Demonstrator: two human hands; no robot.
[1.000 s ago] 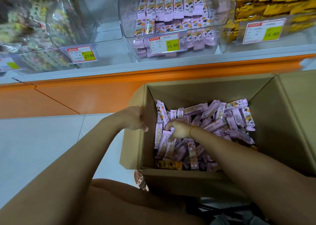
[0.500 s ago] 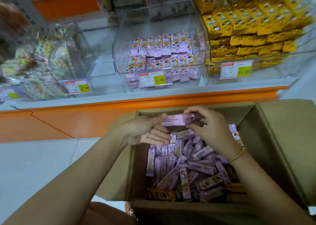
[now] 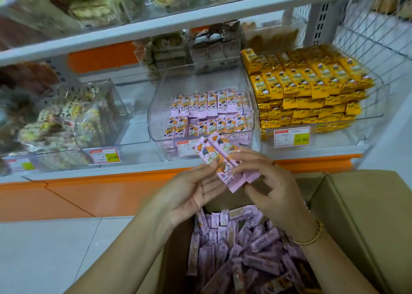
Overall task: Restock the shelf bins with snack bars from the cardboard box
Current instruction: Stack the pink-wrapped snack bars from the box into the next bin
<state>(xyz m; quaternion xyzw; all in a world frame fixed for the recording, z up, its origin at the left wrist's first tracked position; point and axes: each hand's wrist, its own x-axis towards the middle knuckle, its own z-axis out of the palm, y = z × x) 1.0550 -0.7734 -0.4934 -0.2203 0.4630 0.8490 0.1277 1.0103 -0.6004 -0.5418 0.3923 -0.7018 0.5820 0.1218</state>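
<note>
The right hand's fingers are curled over the upper face of two pink snack bars, and its thumb comes up from beneath near their lower crimped ends, so the pair is clamped between them. The left hand lies palm up beside it. Its fingers are nearly straight and close together and reach under the bars, while its thumb presses on the left edge of the nearer wrapper, a light pinch rather than a full grip. The bars lie side by side, printed faces up, tilted so that their top ends point up and to the left. They are held in the air between the two hands, above the far wall of the cardboard box and in front of the shelf's orange edge. The right hand wears a gold bead bracelet at the wrist. Below the hands the open box holds a jumbled heap of loose bars in the same pink wrapper. Just behind the held pair, on the shelf, stands a clear bin partly filled with matching pink bars in tidy rows, and a price tag on its front is half hidden by the held wrappers. To its right a second bin is stacked high with yellow bars. To its left are clear bins of mixed wrapped snacks, too blurred to tell what kind.
</note>
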